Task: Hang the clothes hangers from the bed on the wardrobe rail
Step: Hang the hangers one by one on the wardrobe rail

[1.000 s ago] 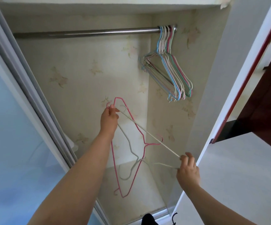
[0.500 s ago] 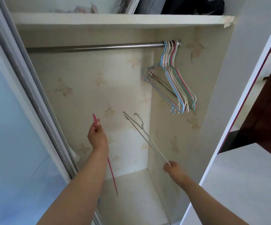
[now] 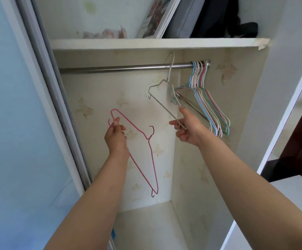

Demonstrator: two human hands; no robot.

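A white wire hanger (image 3: 160,98) is gripped by its bottom bar in the right hand (image 3: 187,128), its hook raised across the wardrobe rail (image 3: 121,68). A pink hanger (image 3: 143,141) is clasped in the left hand (image 3: 115,137), beneath the rail.

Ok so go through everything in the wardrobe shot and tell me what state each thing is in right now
White hanger: held by the right hand, hook raised at the rail, not clearly seated.
Pink hanger: gripped in the left hand, tilted, off the rail.
Rail: mostly bare, loaded only at its right end.
Bunch of hangers: hanging on the rail.
Sliding door: open.
Top shelf: holding stored items.
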